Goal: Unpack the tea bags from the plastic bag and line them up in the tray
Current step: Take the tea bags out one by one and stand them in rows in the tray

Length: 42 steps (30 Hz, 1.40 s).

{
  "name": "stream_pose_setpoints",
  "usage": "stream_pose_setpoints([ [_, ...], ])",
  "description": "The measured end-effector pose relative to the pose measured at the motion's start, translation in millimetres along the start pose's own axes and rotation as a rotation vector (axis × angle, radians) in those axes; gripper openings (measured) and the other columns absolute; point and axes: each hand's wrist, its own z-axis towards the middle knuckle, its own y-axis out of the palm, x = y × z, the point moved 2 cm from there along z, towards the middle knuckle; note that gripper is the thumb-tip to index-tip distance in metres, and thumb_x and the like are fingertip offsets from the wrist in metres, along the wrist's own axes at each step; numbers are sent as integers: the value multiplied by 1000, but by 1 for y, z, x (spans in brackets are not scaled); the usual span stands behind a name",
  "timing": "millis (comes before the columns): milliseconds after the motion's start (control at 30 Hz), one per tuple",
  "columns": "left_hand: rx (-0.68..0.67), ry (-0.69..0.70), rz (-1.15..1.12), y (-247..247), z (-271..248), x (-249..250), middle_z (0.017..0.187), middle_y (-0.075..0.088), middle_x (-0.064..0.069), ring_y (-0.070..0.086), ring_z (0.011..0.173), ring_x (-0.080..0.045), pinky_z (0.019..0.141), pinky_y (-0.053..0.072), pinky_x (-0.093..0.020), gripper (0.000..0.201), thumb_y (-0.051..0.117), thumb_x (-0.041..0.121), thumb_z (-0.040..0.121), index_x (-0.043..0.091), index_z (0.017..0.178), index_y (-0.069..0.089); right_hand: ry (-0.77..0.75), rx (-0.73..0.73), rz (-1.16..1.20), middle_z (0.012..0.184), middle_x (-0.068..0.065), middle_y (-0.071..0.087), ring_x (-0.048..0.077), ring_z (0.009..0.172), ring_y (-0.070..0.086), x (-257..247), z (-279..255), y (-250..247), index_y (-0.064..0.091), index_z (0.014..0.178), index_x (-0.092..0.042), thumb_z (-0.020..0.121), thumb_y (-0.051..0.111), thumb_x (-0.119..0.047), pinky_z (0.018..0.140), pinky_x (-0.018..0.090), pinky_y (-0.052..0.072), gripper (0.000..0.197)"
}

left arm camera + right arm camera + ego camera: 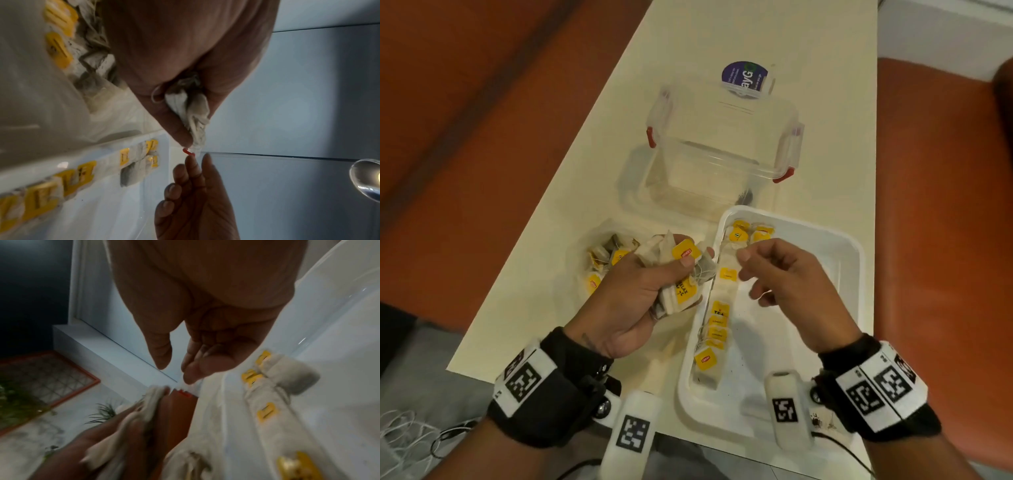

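Note:
My left hand [654, 291] grips a bunch of tea bags [683, 291] with yellow tags, just left of the white tray [808, 308]. In the left wrist view the bunch [191, 107] sticks out of its curled fingers. My right hand [743, 267] hovers over the tray's left side, close to the bunch, with thumb and fingers loosely bent and nothing between them [174, 369]. A row of tea bags [717, 325] lies along the tray's left wall, with a few more at its far corner [750, 233]. The clear plastic bag [602, 260] with more tea bags lies left of the tray.
A clear lidded container [722, 150] with red clips stands behind the tray and bag. A purple-labelled item [744, 77] lies beyond it. The cream table [551, 308] is narrow, with orange-brown floor on both sides. Cables hang off its near edge.

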Motion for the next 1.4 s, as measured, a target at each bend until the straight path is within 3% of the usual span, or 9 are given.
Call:
stream_pose_setpoints([
  [233,-51,32,19,18,1,-3,108,75,-13,72,91,-19,64,56,-25,31,61,15,93,-1,117,68,49,-61,120,81,2,73,13,65,64,-9,-18,21,70,98,-7,87,74,-32,58,22,50,27],
  [400,16,4,-21,23,-1,-1,82,74,0,69,61,-8,47,49,-19,11,60,21,94,14,97,68,135,-114,359,77,-1,70,14,67,68,-4,-23,15,62,89,-15,91,67,-16,60,22,55,6],
  [500,44,-1,-21,25,-3,-1,85,76,1,65,54,-7,41,41,-15,7,60,21,95,17,97,64,149,-124,469,83,5,71,16,68,71,-3,-26,8,59,87,-15,92,62,-4,59,24,58,12],
  [733,50,-34,120,29,-6,-11,79,71,0,64,63,-6,37,35,-15,7,69,20,86,22,91,73,119,-156,454,82,5,71,16,65,70,-3,-32,-4,67,96,-18,94,55,0,59,24,59,22],
  [867,-51,-122,150,32,-8,-19,79,71,1,56,57,-2,35,34,-12,12,74,27,80,19,89,76,90,-138,441,77,1,69,13,64,67,-3,-35,-6,67,93,-19,94,61,-12,58,23,57,9],
  [933,-67,-143,149,34,-8,-22,79,70,0,53,54,-2,34,33,-12,18,76,26,74,17,89,75,52,-97,349,79,-1,67,12,65,64,-2,-34,-7,65,95,-19,92,66,-17,59,24,54,3],
  [1067,-42,-149,136,36,-7,-24,71,67,-1,51,47,-2,32,30,-11,21,76,22,70,12,89,72,-54,100,145,96,7,62,14,70,63,2,-34,-7,55,93,-20,84,78,-21,61,31,51,25],
  [1167,-12,-122,84,36,-7,-25,72,68,0,49,48,-1,34,31,-11,14,76,23,74,14,84,73,-158,161,42,87,0,59,16,72,53,-2,-39,-7,55,84,-22,83,80,-28,64,36,47,25],
  [1400,-3,-24,135,39,-6,-22,67,63,3,48,51,-2,37,32,-12,22,80,26,64,18,83,73,-222,100,4,74,-11,68,6,69,56,-14,-43,-2,71,82,-23,87,75,-29,64,23,44,9],
])
